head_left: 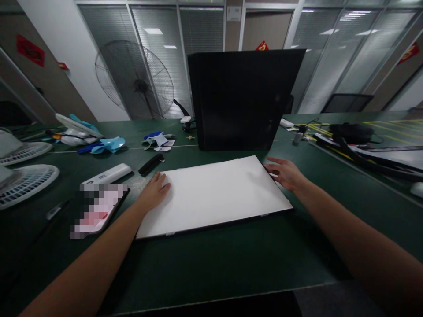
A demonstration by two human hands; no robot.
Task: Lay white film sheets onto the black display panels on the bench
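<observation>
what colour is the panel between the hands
The panel is white on top, in the head view.

Left grip (pixel 153 193), right grip (pixel 286 175) unclenched

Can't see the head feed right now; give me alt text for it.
A white rectangular panel lies flat on a green tabletop, the person's left hand on its left edge and right hand at its right edge. Behind it stands a large black boxy object; a partly pixelated phone lies to the left.

no readable text, labels, numbers or signs
</observation>
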